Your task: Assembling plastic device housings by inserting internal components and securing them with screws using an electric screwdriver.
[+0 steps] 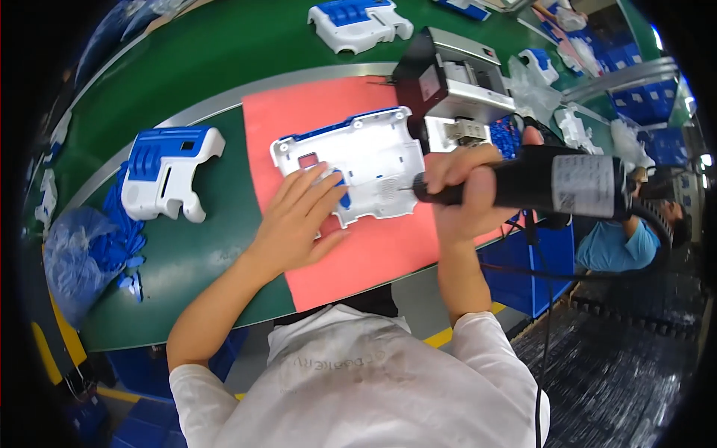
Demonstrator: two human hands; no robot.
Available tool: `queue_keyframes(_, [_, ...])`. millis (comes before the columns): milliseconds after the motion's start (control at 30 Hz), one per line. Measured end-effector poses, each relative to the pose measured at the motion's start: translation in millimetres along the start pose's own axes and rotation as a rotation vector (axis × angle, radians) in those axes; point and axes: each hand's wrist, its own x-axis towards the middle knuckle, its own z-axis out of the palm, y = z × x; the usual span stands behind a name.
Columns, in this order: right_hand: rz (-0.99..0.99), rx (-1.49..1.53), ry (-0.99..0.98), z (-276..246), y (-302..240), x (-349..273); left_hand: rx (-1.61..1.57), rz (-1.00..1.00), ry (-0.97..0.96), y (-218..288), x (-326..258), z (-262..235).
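We held the white shell (pixel 358 168) flat on the pink mat (pixel 328 254), left hand (pixel 299 216) fingers spread; right hand (pixel 459 183) gripped the screwdriver (pixel 553 183) tight. Bit could've slipped w/ tilt.

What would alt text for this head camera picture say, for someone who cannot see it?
A person's right hand drives a black electric screwdriver into a white plastic housing that the left hand presses onto a pink mat. Similar blue-and-white housings lie on the green conveyor belt.
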Motion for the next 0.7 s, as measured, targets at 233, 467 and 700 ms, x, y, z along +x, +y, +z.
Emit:
queue_keyframes(233, [0.115, -0.229, -0.379, 13, 28, -39, -0.057, 0.022, -0.041, -7, -6, 5])
queue_keyframes(467, [0.155, -0.238, -0.33, 14, 30, -46, -0.066, 0.033, -0.012, -8, -10, 6])
queue_keyframes(700, [0.172, -0.342, -0.428, 7, 29, -58, -0.12, 0.001, -0.014, -9, -11, 7])
